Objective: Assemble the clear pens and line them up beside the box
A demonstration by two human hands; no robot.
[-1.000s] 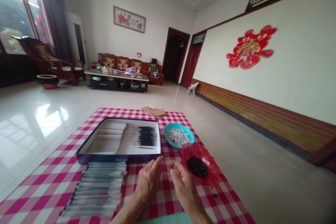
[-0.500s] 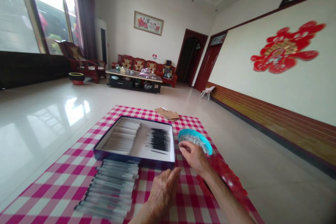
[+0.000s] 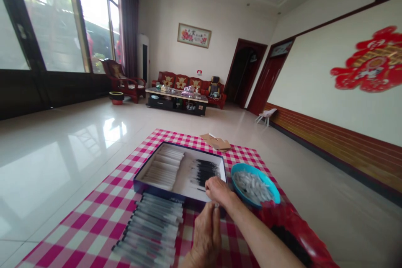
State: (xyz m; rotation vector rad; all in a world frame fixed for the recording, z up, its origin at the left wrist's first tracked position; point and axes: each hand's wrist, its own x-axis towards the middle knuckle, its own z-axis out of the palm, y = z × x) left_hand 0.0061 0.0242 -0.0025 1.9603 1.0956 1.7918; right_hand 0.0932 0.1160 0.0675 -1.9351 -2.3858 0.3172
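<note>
Fingers of my right hand [image 3: 218,189] are curled low over the near right corner of the shallow, dark-blue-sided cardboard box with a white inside [image 3: 184,178], beside the thin black rods [image 3: 207,169]; whether they grip one I cannot tell. Those rods lie as a tight bundle in the box's right half. My left hand [image 3: 207,228], just outside the near wall, is pinched on what appears to be a small pale piece [image 3: 216,204] (mostly hidden, so unidentified).

Assessment: a light fingertip pinch on one rod at a time would suit, lifted rather than dragged, since the bundle looks easy to disorder. A steady left pinch is advisable. Clearance note: my right forearm crosses just beside the round turquoise plastic bowl of translucent pieces [image 3: 275,194]; a raised elbow would lower the risk of knocking it.
</note>
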